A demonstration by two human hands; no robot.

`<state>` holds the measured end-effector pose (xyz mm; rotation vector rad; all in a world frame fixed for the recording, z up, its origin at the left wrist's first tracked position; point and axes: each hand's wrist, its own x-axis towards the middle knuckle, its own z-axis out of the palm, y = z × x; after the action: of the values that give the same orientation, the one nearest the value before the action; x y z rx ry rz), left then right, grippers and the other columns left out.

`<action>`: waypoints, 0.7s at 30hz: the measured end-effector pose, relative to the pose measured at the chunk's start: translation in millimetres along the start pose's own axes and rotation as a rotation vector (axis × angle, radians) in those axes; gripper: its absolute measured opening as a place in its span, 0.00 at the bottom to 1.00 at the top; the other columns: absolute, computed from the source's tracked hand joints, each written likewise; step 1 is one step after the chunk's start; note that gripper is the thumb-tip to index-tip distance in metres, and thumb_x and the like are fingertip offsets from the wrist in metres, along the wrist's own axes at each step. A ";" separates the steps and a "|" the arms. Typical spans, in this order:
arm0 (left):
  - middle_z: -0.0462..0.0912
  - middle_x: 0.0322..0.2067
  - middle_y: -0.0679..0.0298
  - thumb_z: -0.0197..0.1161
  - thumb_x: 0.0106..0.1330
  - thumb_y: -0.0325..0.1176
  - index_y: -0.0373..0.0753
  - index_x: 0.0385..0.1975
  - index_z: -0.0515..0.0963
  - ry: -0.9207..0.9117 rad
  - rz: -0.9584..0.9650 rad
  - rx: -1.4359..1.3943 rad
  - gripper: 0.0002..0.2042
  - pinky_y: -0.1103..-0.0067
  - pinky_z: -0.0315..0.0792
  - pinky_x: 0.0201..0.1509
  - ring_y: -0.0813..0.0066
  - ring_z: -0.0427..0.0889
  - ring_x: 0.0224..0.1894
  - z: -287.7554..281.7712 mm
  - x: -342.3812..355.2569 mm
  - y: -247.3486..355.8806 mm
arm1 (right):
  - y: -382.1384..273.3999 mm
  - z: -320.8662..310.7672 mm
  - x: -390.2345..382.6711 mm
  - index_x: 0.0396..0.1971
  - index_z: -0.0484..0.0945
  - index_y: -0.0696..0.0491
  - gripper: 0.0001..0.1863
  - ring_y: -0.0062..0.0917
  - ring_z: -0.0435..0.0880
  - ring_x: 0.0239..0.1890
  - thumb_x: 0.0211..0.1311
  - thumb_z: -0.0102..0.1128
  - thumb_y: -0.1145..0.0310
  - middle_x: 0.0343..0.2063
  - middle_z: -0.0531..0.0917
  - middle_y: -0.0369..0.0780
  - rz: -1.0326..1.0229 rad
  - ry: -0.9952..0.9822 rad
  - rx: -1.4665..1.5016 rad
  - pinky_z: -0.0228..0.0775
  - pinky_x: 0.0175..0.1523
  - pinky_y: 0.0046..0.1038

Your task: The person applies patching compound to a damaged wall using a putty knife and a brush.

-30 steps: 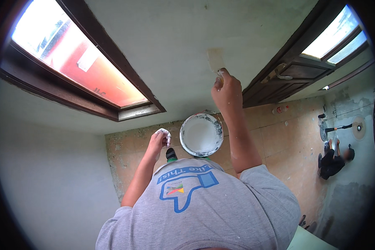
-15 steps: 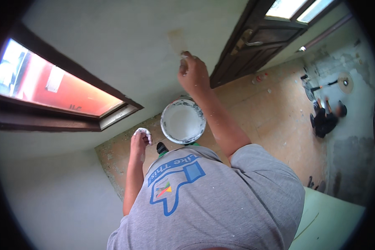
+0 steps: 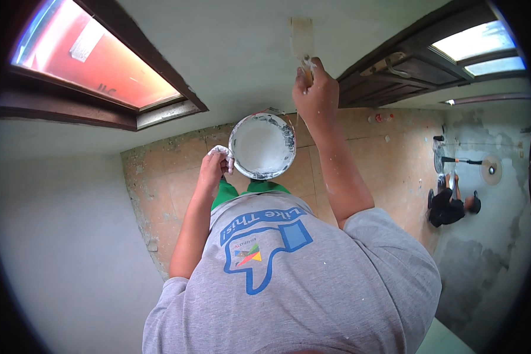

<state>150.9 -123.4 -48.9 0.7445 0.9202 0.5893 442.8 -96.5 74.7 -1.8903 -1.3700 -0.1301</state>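
Observation:
My right hand (image 3: 317, 91) is raised in front of the pale wall, closed around the handle of a putty knife (image 3: 301, 38). The knife's flat, wide, beige-grey blade points up at the wall; whether it touches cannot be told. Below and left of that hand, a round bucket (image 3: 261, 147) holds smooth white paste, its rim smeared white and dark. Beside the bucket's left rim is my left hand (image 3: 214, 168), fingers curled in and coated with white over the knuckles. Anything inside those fingers is hidden.
A dark-framed window (image 3: 174, 112) is at the left, a dark wooden door (image 3: 389, 76) at the right. Tan floor tiles (image 3: 360, 156) carry specks and small litter. Far right, another person (image 3: 448, 206) in dark clothes sits low near a long-handled tool with a round disc (image 3: 491, 170).
My view has shifted, so the bucket sits higher in it. My right hand and the putty knife appear farther right and higher; my left hand is closer to the bucket.

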 end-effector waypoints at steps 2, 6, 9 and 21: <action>0.77 0.24 0.62 0.44 0.71 0.34 0.36 0.33 0.71 0.022 0.014 0.007 0.11 0.78 0.70 0.32 0.75 0.75 0.25 -3.3 -5.0 -1.8 | -5.0 -7.4 -10.3 0.42 0.76 0.59 0.12 0.46 0.82 0.23 0.58 0.58 0.74 0.19 0.79 0.47 -0.005 -0.020 0.009 0.72 0.29 0.42; 0.77 0.24 0.62 0.44 0.72 0.34 0.35 0.33 0.71 0.077 0.030 -0.005 0.11 0.78 0.71 0.31 0.75 0.76 0.24 -15.0 -7.1 -7.4 | -18.0 -27.4 -11.7 0.38 0.74 0.59 0.10 0.47 0.81 0.23 0.56 0.58 0.75 0.19 0.79 0.48 -0.037 0.046 0.141 0.71 0.29 0.42; 0.75 0.24 0.61 0.45 0.72 0.37 0.38 0.31 0.69 0.032 0.057 0.081 0.11 0.75 0.70 0.34 0.72 0.75 0.26 -8.8 -5.8 0.9 | -25.2 -39.6 6.2 0.37 0.73 0.59 0.10 0.47 0.80 0.23 0.54 0.58 0.76 0.19 0.78 0.47 -0.072 0.210 0.196 0.71 0.29 0.40; 0.75 0.25 0.61 0.45 0.73 0.39 0.38 0.33 0.70 0.055 0.079 0.076 0.12 0.75 0.71 0.34 0.72 0.75 0.27 13.7 -18.6 9.6 | 17.6 37.2 -8.3 0.50 0.72 0.55 0.22 0.46 0.82 0.28 0.52 0.55 0.76 0.26 0.79 0.50 -0.033 -0.012 -0.015 0.76 0.31 0.44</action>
<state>152.4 -135.3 -27.0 0.8395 0.9721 0.6496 441.4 -81.2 35.6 -1.8842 -1.4129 -0.1459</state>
